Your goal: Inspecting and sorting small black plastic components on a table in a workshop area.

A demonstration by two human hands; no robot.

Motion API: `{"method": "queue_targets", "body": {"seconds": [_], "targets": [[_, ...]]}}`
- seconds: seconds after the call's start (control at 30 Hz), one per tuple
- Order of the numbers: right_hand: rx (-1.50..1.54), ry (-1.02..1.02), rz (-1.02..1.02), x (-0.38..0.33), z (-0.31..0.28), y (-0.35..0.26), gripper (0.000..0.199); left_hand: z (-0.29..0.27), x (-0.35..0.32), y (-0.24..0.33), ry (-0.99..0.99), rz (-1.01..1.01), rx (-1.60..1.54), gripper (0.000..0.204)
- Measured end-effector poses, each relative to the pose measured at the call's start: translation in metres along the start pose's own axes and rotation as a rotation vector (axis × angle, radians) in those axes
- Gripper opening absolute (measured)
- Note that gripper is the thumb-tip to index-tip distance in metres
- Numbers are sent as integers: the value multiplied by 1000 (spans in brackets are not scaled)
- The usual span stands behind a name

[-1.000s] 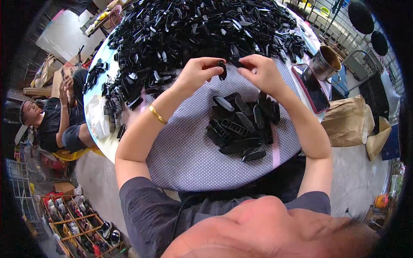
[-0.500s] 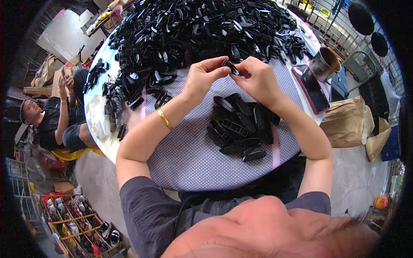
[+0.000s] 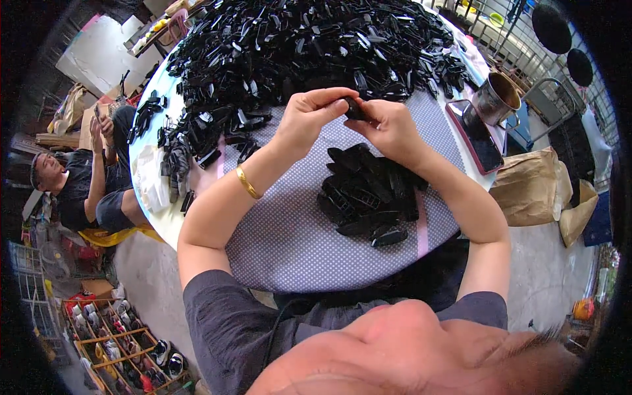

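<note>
while both hands [image 3: 308, 122] [image 3: 394, 128] pinch it, black piece [image 3: 355, 108], slanting down rightward

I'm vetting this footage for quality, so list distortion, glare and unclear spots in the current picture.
Head view, edges: black corners, and the shoe rack slants near the lower-left rim; head view, top: glints dot the large black pile, while the small black pile looks duller; head view, centre: the black piece between the fingers shows little detail; head view, lower right: hair is blurred.

Black piece [image 3: 356, 110] in two-handed grip [image 3: 307, 120]
</note>
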State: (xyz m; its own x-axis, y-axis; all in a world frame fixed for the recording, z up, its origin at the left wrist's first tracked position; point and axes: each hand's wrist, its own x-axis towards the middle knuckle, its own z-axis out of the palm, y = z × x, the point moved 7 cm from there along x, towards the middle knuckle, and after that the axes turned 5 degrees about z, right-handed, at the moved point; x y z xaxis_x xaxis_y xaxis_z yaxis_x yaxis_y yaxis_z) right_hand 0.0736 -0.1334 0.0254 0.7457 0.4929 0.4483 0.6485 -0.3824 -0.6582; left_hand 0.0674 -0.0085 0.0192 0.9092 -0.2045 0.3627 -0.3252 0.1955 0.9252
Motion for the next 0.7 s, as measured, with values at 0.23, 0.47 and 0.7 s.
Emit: {"method": "queue_targets", "body": {"seconds": [0.23,0.47,0.7], "targets": [[-430,85,-153,14,-40,34,25,56,-17,16,-466,238,732,35],[-709,63,-119,16,-25,57,25,22,5,6,-286,502,1116,33],[-663,57,-48,18,-33,56,12,-6,15,-18,-294,434,1382,30]]}}
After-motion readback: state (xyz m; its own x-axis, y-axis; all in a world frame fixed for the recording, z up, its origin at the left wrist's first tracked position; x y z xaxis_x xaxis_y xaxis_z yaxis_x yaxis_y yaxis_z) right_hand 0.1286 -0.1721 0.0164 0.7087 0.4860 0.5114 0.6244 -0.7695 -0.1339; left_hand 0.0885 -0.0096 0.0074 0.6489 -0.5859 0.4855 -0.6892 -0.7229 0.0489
